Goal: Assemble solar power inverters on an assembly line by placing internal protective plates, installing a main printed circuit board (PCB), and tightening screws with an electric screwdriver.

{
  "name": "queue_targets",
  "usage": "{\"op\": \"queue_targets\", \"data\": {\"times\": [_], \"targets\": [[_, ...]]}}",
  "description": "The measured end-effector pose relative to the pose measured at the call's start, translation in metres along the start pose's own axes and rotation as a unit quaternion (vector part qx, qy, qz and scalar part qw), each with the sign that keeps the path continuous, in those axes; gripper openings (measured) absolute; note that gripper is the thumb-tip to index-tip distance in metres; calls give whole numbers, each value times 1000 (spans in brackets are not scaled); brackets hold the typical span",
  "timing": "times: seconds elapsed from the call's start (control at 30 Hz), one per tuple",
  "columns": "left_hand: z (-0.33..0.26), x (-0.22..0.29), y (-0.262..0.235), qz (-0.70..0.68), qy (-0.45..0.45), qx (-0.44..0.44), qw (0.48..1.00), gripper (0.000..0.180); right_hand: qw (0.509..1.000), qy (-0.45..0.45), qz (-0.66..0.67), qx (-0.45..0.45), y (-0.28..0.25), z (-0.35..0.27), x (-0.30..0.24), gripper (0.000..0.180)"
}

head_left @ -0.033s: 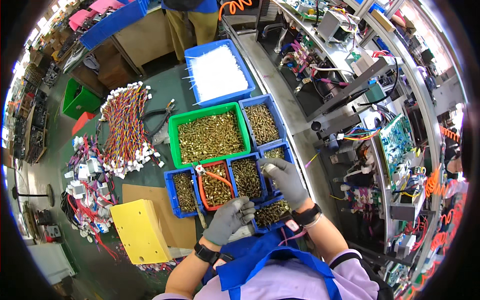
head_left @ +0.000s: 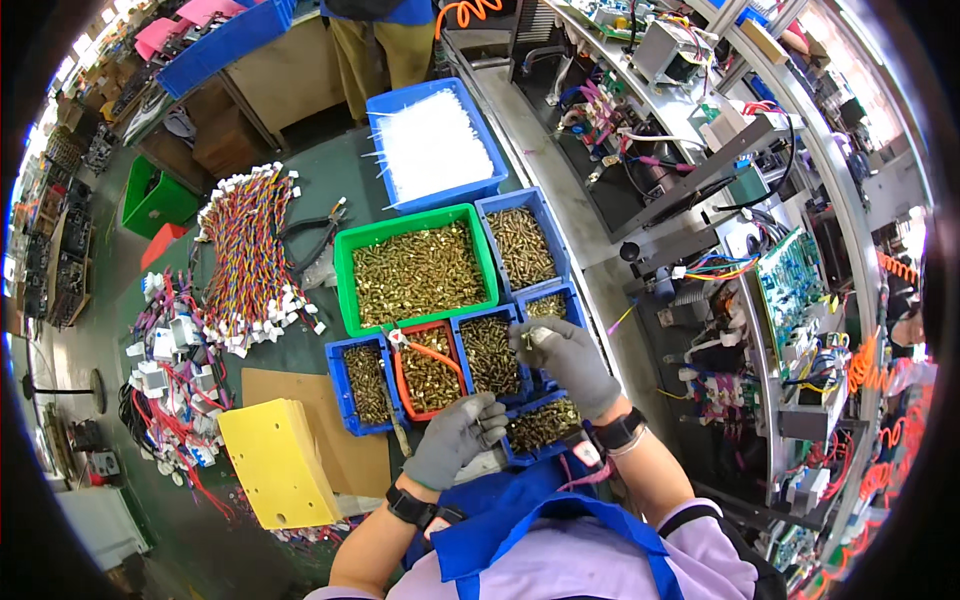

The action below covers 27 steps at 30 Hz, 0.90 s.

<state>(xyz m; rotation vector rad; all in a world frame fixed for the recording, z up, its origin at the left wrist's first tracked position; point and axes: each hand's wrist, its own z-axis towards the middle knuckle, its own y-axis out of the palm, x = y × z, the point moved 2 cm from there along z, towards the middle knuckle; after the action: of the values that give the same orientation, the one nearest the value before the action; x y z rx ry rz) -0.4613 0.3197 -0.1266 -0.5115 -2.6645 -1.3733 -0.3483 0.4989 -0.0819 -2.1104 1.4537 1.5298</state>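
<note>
**Gloved handwork, head view**

In the head view we see the left hand (head_left: 455,440), grey-gloved, near the lower right corner of the red bin (head_left: 432,412). Its fingers are curled; we cannot tell whether they close on anything. The right hand (head_left: 568,365) hangs above the blue bin (head_left: 484,313)'s right edge, thumb and fingers bent inward, their hold unclear to us. Brass-coloured metal parts (head_left: 488,360) fill that blue bin. Orange-handled pliers (head_left: 438,355) lie across the red bin.

Gloved left hand (head_left: 458,440) near a red bin (head_left: 424,414); gloved right hand (head_left: 568,364) above blue bins (head_left: 576,307).
</note>
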Motion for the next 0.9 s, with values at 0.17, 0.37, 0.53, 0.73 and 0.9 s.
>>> {"op": "queue_targets", "data": {"times": [0.17, 0.37, 0.53, 0.73, 0.9], "targets": [[-1, -2, -7, -27, 3, 9, 1000, 36, 981, 53, 177, -62, 13, -12, -8, 30], [-11, 0, -13, -46, 25, 20, 998, 36, 981, 97, 165, -28, 26, -4, 13, 29], [-14, 2, -20, -44, 33, 38, 998, 32, 976, -54, -205, 45, 34, -5, 31, 25], [-16, 4, -26, -54, 40, 42, 997, 34, 985, -16, -93, 148, 24, -10, 32, 18], [-14, 6, -26, -52, 43, 33, 997, 30, 984, -35, -86, 154, 8, -4, 17, 17]]}}
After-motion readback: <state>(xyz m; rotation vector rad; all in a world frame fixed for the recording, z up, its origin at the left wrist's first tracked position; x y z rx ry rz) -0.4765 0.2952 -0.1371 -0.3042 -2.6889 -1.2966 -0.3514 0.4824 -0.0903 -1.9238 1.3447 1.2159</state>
